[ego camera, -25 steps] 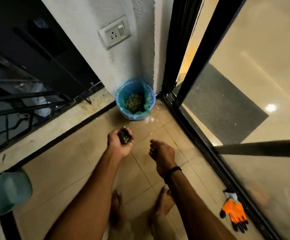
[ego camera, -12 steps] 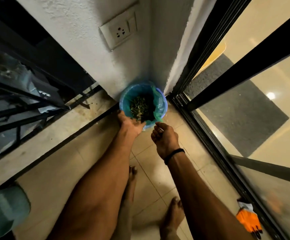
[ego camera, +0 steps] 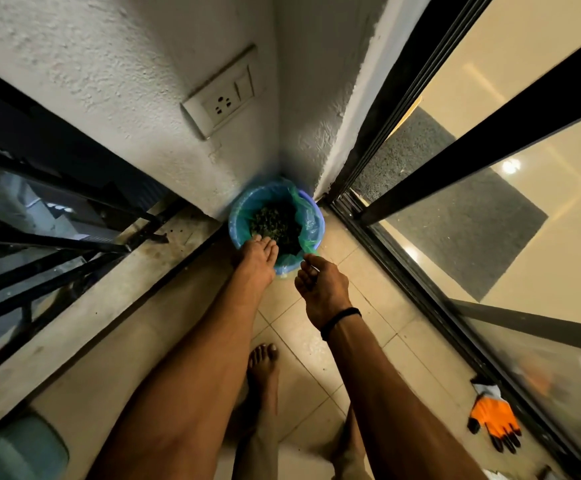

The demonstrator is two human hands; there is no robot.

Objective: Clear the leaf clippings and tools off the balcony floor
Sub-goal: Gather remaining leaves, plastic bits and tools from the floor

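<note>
Left grip: left hand (ego camera: 256, 258) is reaching palm down over the near rim of the bin (ego camera: 234, 224), fingers (ego camera: 268, 245) lying straight and close together above the contents; what is under the palm is staying hidden.
Right grip: right hand (ego camera: 323, 289) is hovering just beside the bin's near edge, fingers loosely curled with nothing showing in them; whether the fingertips are touching the liner (ego camera: 313, 223) cannot be told.
Wrist: a dark band (ego camera: 341, 322) is circling the right wrist.
Clippings: leaf clippings (ego camera: 275, 221) are lying in a dark green heap inside the bin.
Bin: blue, lined with green plastic, it is standing on the floor (ego camera: 361, 271) in the corner where the white wall meets the door track (ego camera: 420, 299).
Glove: an orange glove (ego camera: 493, 419) with black fingertips is lying on the tiles by the door track, well apart from the bin and both hands.
Feet: a bare foot (ego camera: 263, 372) is standing on the tiles between the two forearms.
Wall: a socket plate (ego camera: 221, 97) is sitting on the wall above the bin.
Left side: a black railing (ego camera: 50, 239) is running along the balcony edge.
Bottom left: a blurred teal thing (ego camera: 18, 448) is showing at the corner; what it is cannot be told.
</note>
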